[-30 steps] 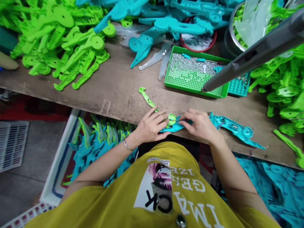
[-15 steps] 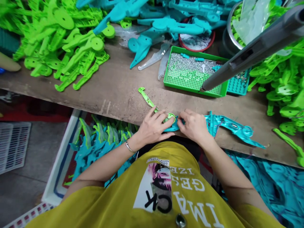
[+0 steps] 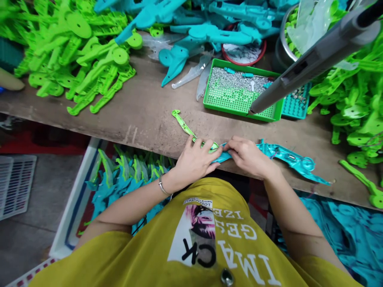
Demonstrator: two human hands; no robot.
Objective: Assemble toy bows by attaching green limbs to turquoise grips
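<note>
Both hands are down at the front edge of the table, lower middle of my view. The left hand lies across the round end of a thin green arm and the teal shell at that end. Its fingers are bent and a little spread, with the thumb along the near side; I can't tell how hard they're gripping. The rest of the green arm slants up and left onto bare wood.

The right hand is just beside it, fingers curled with thumb and forefinger bunched close over the teal shell. From my end I can't tell if there's anything pinched between the tips. The shell shows again past that hand, open side up, and tapers off toward the right of the frame.

Above the hands I've got a green mesh tray with a heap of small silvery bits, and a grey pen-shaped tool slants down in front of it from the upper right. Big pile of green parts upper left, teal ones top middle. Lower left, a white-rimmed bin holds green-and-teal pieces standing in rows.
</note>
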